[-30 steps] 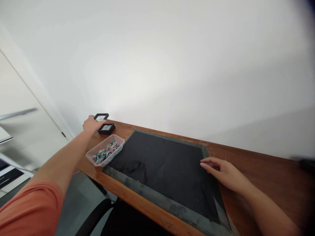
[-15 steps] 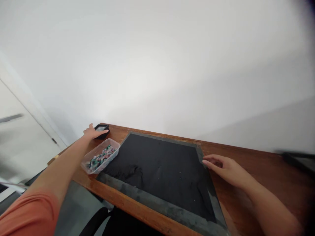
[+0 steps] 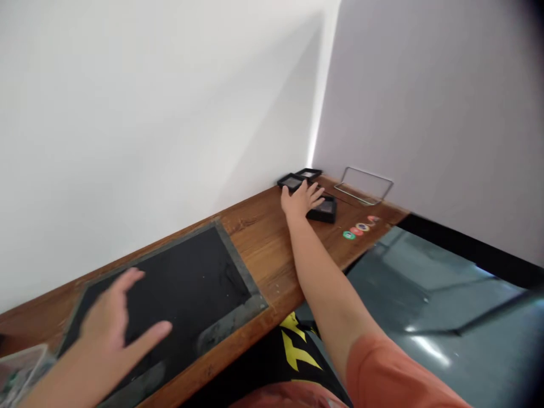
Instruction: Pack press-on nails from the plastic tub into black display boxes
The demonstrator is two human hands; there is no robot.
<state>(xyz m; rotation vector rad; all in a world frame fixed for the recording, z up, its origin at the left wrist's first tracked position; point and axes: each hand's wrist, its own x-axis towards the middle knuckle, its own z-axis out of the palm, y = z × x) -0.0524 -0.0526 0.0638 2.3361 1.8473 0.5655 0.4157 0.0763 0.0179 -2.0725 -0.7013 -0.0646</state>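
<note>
My right hand (image 3: 300, 202) stretches to the far end of the wooden table (image 3: 261, 243), its fingers spread. Its fingertips overlap the edge of a small black box (image 3: 325, 211); whether they touch it I cannot tell. Just behind them lie two more black trays, a nearer tray (image 3: 291, 181) by the wall and a farther tray (image 3: 309, 174) in the corner. My left hand (image 3: 108, 331), slightly blurred, hovers above the black mat (image 3: 182, 283) with thumb and fingers apart and nothing in it.
A clear plastic tub (image 3: 25, 362) of small coloured pieces shows at the lower left, partly behind my left forearm. Several round stickers (image 3: 361, 228) line the table's right end. A thin metal frame (image 3: 365, 186) stands near the side wall. A grey floor (image 3: 416, 289) lies beyond the edge.
The view has swung right. My left hand has left the black box at the left end and come over the mat. My right hand has gone from beside the mat to the black boxes.
</note>
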